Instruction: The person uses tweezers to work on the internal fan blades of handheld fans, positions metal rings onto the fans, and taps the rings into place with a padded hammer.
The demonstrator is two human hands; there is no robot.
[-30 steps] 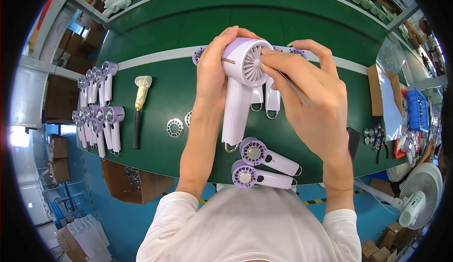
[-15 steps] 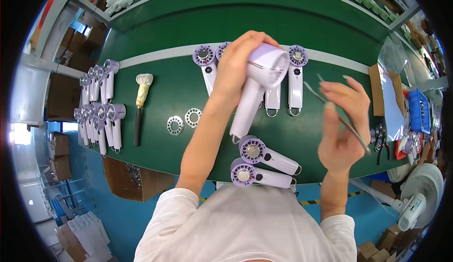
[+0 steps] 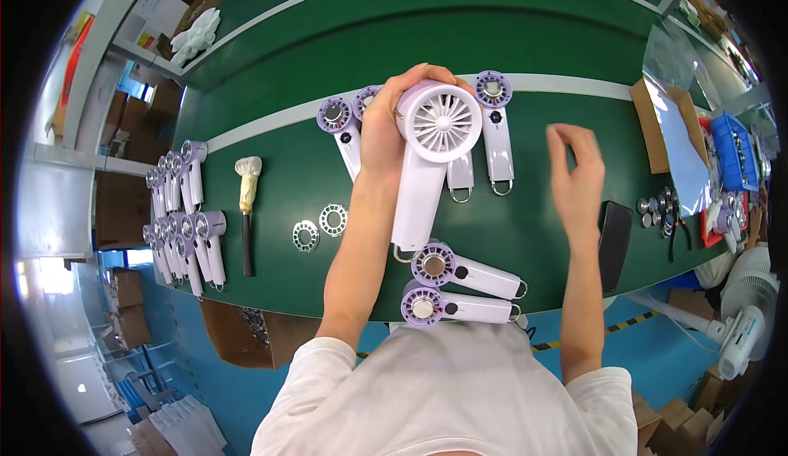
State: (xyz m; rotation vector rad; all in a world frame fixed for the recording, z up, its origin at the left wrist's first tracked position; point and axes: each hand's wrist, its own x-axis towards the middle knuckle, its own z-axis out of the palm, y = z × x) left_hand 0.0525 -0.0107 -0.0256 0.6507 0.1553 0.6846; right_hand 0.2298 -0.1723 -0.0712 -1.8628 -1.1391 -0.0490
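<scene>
We observe the left grip closed around the head of a purple handheld fan, vaned face toward us, handle extending below that grip. The right grip is loosely curled over the counter, right of the fan (we cannot tell whether it holds anything). Below the left grip, we find two more fans; lower left of it, two slotted rings.
</scene>
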